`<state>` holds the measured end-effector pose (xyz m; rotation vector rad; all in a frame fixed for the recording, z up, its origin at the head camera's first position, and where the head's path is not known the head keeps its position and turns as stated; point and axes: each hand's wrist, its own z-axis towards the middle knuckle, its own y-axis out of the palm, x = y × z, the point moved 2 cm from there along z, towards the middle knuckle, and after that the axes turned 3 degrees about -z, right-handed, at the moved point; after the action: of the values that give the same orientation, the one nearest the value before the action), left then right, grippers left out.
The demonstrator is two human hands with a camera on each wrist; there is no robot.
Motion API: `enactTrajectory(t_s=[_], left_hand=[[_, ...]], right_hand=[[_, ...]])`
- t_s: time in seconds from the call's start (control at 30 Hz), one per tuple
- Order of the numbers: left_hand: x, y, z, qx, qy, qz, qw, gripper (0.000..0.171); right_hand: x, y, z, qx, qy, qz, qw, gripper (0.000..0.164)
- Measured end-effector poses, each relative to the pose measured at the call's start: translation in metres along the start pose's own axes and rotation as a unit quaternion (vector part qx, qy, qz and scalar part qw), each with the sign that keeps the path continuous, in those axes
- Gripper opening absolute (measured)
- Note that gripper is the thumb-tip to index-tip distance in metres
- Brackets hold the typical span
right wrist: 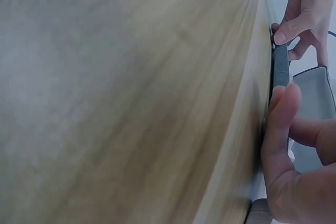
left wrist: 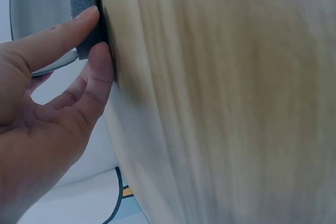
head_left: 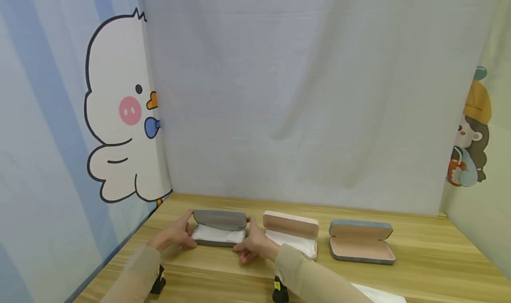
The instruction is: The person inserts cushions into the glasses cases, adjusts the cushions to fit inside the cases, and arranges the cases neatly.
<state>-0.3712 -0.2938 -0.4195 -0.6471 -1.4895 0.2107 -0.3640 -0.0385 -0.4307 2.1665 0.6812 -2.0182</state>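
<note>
A grey glasses case (head_left: pixel 220 220) stands with its lid up at the left of the table, a folded white cloth (head_left: pixel 222 234) lying in its base. At its left end, my left hand (head_left: pixel 179 233) holds it, thumb near the front corner and a finger reaching up by the lid. My right hand (head_left: pixel 255 241) holds the opposite end the same way. In the left wrist view, the left hand (left wrist: pixel 58 82) has its thumb and a fingertip on the dark fabric side of the case (left wrist: pixel 84 3). The right wrist view has both hands along the case (right wrist: pixel 281 66).
Just right of my right hand sits an opened white glasses case (head_left: pixel 291 223) with a white cloth in it. Further right is an opened blue-grey case (head_left: pixel 361 243) with a tan lining. Another white cloth (head_left: pixel 377 293) lies at the front edge. A pale curtain (head_left: pixel 303 94) hangs behind the table.
</note>
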Motion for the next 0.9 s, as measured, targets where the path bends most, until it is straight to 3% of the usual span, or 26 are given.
enactTrajectory(t_s=[0.2,0.37,0.9], left_hand=[[-0.0018,-0.0013,-0.0017,-0.006,0.014,-0.023,0.9996,0.106],[-0.0024,-0.0019,-0.0023,-0.001,0.019,-0.016,0.9997,0.104],[-0.0038,-0.0047,-0.0039,-0.027,0.054,-0.023,0.9979,0.074]], right_hand=[[0.0026,0.0014,0.0005,-0.008,-0.009,0.005,1.000,0.087],[0.0028,0.0023,-0.0009,-0.013,-0.012,0.011,1.000,0.084],[0.0062,0.0034,0.0014,-0.010,-0.020,0.031,0.999,0.075]])
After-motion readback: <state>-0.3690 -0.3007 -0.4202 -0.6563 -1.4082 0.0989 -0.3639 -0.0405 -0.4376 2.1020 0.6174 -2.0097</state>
